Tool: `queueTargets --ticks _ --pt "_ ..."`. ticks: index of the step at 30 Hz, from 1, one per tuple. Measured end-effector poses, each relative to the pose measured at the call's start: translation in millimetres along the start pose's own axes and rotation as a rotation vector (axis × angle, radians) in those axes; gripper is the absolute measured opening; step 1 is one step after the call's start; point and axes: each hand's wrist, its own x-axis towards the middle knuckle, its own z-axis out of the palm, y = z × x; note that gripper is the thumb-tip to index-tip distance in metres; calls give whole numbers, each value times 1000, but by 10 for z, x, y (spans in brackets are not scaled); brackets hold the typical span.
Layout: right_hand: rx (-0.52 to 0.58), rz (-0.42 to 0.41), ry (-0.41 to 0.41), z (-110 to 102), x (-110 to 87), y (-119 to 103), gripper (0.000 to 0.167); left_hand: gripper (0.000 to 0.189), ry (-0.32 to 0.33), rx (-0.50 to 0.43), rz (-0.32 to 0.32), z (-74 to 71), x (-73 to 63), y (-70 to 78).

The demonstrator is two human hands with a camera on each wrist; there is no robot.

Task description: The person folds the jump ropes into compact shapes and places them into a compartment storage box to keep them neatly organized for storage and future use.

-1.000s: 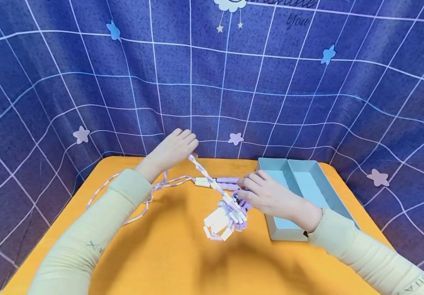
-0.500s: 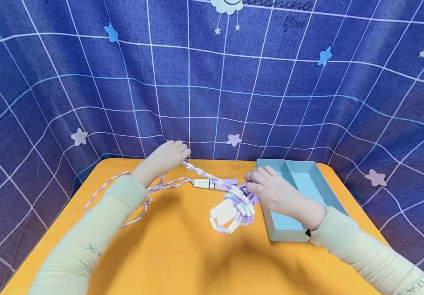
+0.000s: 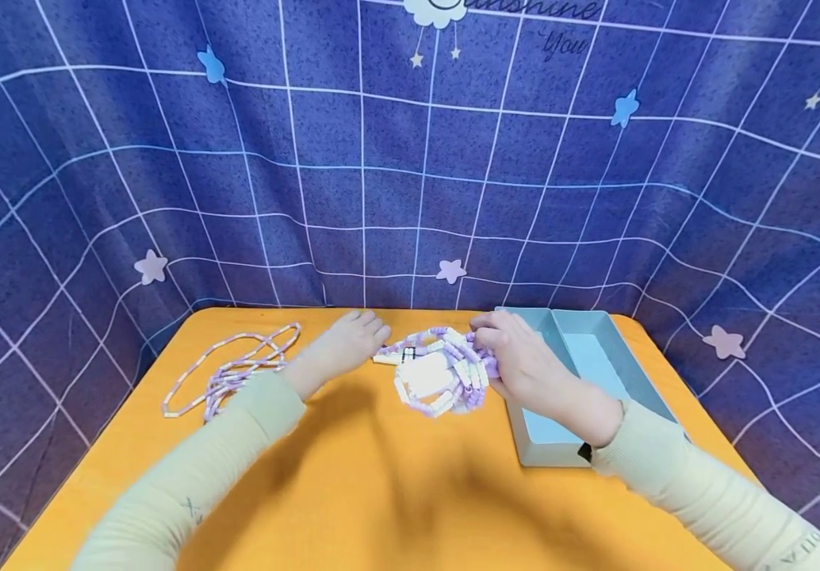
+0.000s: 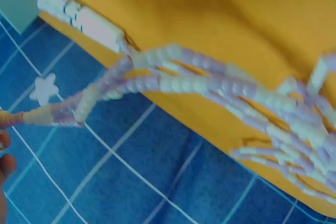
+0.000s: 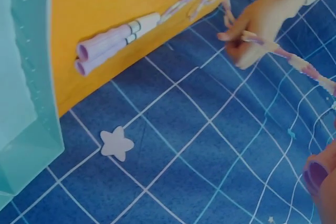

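The right hand (image 3: 524,357) grasps a coiled purple-and-white beaded plastic rope (image 3: 470,371) just left of the blue-grey two-compartment plastic tray (image 3: 553,454); the left hand (image 3: 346,342), farther from the tray, grips a beaded strand (image 5: 299,64). The rope is judged light, limp and tangle-prone, best held by its white tubular handle ends (image 3: 424,374). Glare obscures those ends, and the strand's origin cannot be told.

beaded rope (image 4: 184,84): strands arching | handle pair (image 4: 102,30): on orange table (image 4: 173,14), near edge
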Motion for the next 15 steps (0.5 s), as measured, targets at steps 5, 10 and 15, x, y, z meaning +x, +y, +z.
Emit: queueTargets --ticks 5,10,15 --pt "-13 69 41 18 56 -2 28 12 -57 27 -6 34 27 205" --pt "-81 147 78 61 133 14 36 12 -66 88 21 -11 65 461" --pt "-148 250 77 76 199 31 37 16 -97 106 38 -129 170 736"
